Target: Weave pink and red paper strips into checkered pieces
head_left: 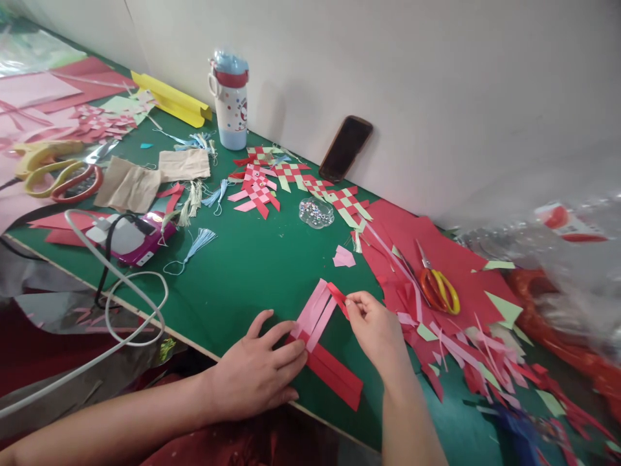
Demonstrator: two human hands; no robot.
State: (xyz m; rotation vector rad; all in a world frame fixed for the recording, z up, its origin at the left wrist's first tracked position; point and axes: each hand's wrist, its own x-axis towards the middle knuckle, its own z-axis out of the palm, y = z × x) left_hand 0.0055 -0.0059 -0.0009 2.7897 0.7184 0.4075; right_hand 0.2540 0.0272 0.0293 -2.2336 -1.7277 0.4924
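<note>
My right hand [371, 330] pinches the end of a red paper strip [336, 296], which lies across the top of two pink paper strips [314, 316]. At the lower end the pink strips cross a pair of red strips [334, 377] that stretch to the lower right. My left hand [259, 362] lies flat with its fingers spread, the fingertips resting on the crossing of pink and red and partly hiding it. Beyond the hands are several woven paper fish [257, 188] in pink, red and pale green, and a pink paper scrap [344, 256].
Scissors [439, 291] lie on red paper [402, 243] among offcuts at right. A clear dish of beads [316, 213], a phone [345, 149] and a bottle [231, 100] stand toward the wall. Left are a glue gun [46, 155], tassels [196, 244] and a white cable [111, 323].
</note>
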